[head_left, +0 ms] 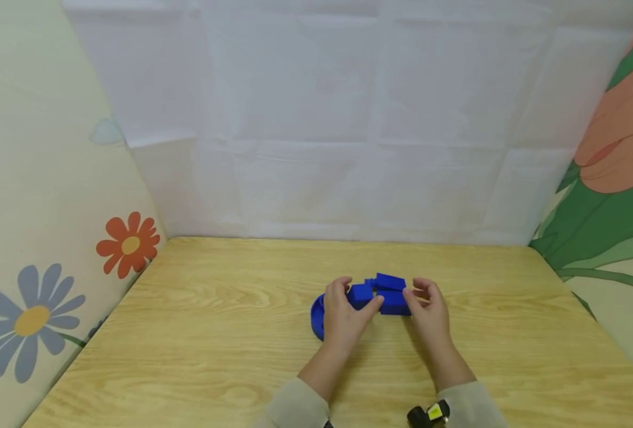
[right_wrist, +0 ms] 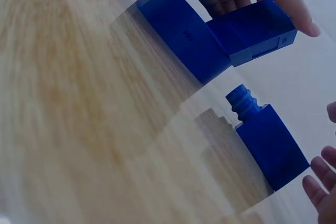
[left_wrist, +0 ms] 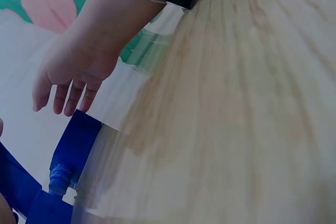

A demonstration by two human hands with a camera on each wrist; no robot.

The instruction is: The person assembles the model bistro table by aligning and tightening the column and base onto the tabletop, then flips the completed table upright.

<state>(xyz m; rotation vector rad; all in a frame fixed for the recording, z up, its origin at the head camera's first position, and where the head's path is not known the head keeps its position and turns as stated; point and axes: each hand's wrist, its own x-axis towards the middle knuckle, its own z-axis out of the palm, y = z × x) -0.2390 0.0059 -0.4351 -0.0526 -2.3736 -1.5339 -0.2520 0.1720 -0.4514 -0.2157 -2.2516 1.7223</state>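
My left hand (head_left: 343, 315) grips a blue blocky piece (head_left: 360, 295), thumb on its near side and fingers behind. In the right wrist view that boxy part (right_wrist: 257, 32) meets a longer curved blue part (right_wrist: 181, 35). A rounded, hollow blue end (head_left: 317, 320) shows left of my left hand. Just to the right lies a blue rectangular block with a ribbed, screw-like neck (right_wrist: 242, 102), its body (right_wrist: 273, 145) on the table. My right hand (head_left: 431, 309) is at that block's right end, fingers loose; contact is hard to tell. In the head view another blue face (head_left: 394, 303) sits in front.
The wood-grain table (head_left: 214, 333) spreads out around the hands. A white cloth (head_left: 305, 119) hangs behind it, with flower-patterned panels at left and right. A black strap device with a yellow label (head_left: 434, 411) is at my right sleeve.
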